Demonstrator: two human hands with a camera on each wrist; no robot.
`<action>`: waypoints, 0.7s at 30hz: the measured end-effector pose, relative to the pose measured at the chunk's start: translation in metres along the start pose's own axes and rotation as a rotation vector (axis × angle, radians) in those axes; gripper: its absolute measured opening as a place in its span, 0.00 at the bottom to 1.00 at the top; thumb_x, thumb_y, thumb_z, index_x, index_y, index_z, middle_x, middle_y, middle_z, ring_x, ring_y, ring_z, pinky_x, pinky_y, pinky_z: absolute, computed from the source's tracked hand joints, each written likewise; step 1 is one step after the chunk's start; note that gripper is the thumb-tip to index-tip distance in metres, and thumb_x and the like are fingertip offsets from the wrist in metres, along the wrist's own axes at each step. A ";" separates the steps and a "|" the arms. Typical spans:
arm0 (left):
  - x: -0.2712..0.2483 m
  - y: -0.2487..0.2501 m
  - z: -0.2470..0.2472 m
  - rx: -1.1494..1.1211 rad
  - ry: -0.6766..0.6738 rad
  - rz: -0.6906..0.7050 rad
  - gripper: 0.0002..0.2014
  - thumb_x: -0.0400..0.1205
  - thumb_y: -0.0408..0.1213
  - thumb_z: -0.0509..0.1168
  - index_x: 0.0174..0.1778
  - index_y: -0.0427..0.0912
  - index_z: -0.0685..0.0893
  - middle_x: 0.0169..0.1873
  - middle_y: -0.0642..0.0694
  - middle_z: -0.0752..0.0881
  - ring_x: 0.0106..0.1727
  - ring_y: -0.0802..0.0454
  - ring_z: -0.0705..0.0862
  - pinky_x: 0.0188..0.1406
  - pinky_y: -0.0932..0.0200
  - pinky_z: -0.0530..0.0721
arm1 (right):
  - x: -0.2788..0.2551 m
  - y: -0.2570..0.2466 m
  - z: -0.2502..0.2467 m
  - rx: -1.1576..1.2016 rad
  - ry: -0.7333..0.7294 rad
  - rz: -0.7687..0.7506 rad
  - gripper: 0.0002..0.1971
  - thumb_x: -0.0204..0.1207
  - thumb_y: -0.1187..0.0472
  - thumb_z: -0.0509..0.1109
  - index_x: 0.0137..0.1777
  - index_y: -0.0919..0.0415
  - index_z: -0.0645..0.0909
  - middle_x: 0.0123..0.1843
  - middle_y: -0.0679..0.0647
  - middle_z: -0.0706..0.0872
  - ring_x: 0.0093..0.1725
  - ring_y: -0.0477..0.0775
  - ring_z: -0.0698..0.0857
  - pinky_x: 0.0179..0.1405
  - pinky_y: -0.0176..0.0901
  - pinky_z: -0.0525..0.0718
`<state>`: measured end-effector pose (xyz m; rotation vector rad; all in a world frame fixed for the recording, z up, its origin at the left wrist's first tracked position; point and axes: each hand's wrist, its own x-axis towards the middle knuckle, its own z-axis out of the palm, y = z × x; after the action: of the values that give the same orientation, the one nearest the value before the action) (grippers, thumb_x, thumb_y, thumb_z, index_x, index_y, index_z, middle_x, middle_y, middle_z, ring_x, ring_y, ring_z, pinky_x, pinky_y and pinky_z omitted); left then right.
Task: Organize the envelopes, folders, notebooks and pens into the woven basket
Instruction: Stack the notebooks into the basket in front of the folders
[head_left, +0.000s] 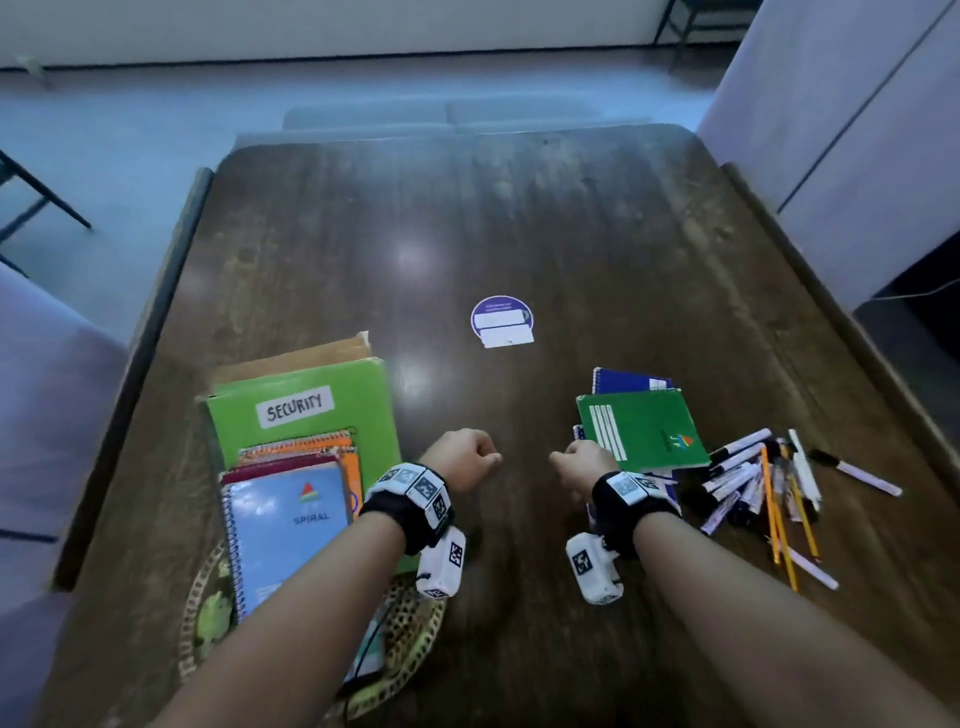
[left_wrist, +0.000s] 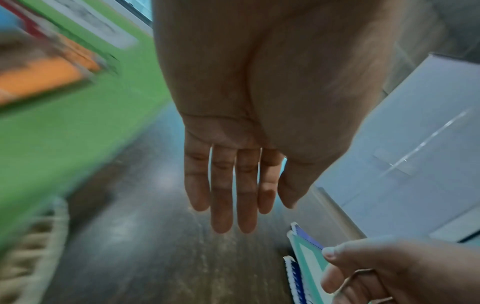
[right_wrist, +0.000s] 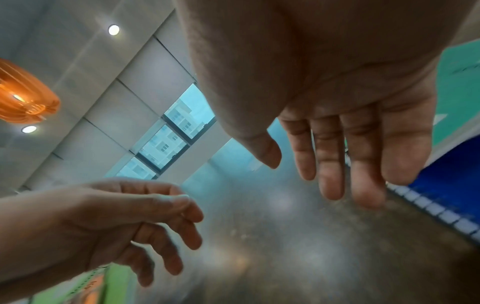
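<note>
A woven basket (head_left: 415, 639) sits at the near left. It holds a brown envelope (head_left: 311, 353), a green folder (head_left: 311, 384) labelled SECURITY and several spiral notebooks, a light blue one (head_left: 285, 519) on top. My left hand (head_left: 462, 457) hovers just right of this stack, its fingers (left_wrist: 233, 195) straight and empty. My right hand (head_left: 582, 462) is at the near left corner of a green notebook (head_left: 644, 426) lying on blue notebooks (head_left: 628, 380). In the right wrist view its fingers (right_wrist: 337, 154) hang loose beside the green cover (right_wrist: 457, 92), gripping nothing.
A heap of pens, markers and yellow pencils (head_left: 753, 483) lies right of the notebooks, with one marker (head_left: 857, 470) apart. A round purple sticker (head_left: 502, 321) marks the dark wooden table (head_left: 519, 234). Grey seats flank the table on both sides.
</note>
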<state>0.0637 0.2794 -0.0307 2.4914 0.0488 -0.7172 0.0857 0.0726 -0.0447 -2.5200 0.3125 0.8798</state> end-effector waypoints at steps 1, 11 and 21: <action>0.012 0.016 0.006 0.014 -0.015 0.019 0.07 0.83 0.50 0.65 0.45 0.53 0.84 0.51 0.46 0.89 0.54 0.46 0.86 0.54 0.55 0.83 | 0.009 0.017 -0.010 -0.028 0.015 0.019 0.13 0.79 0.49 0.63 0.51 0.58 0.83 0.53 0.59 0.89 0.50 0.62 0.86 0.48 0.45 0.82; 0.117 0.151 0.059 0.133 -0.072 0.124 0.10 0.84 0.46 0.64 0.49 0.45 0.86 0.49 0.46 0.88 0.50 0.46 0.86 0.52 0.51 0.86 | 0.076 0.124 -0.083 -0.074 0.176 0.204 0.27 0.79 0.53 0.66 0.75 0.63 0.67 0.75 0.66 0.70 0.70 0.68 0.77 0.66 0.56 0.78; 0.196 0.190 0.100 0.353 0.019 0.093 0.23 0.82 0.49 0.65 0.69 0.40 0.78 0.67 0.40 0.77 0.67 0.39 0.78 0.67 0.42 0.78 | 0.123 0.162 -0.096 -0.018 0.102 0.214 0.22 0.79 0.65 0.68 0.70 0.64 0.67 0.71 0.65 0.68 0.62 0.70 0.81 0.52 0.50 0.78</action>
<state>0.2173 0.0449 -0.1065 2.8128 -0.2024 -0.7132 0.1747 -0.1228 -0.1110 -2.5876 0.6192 0.8368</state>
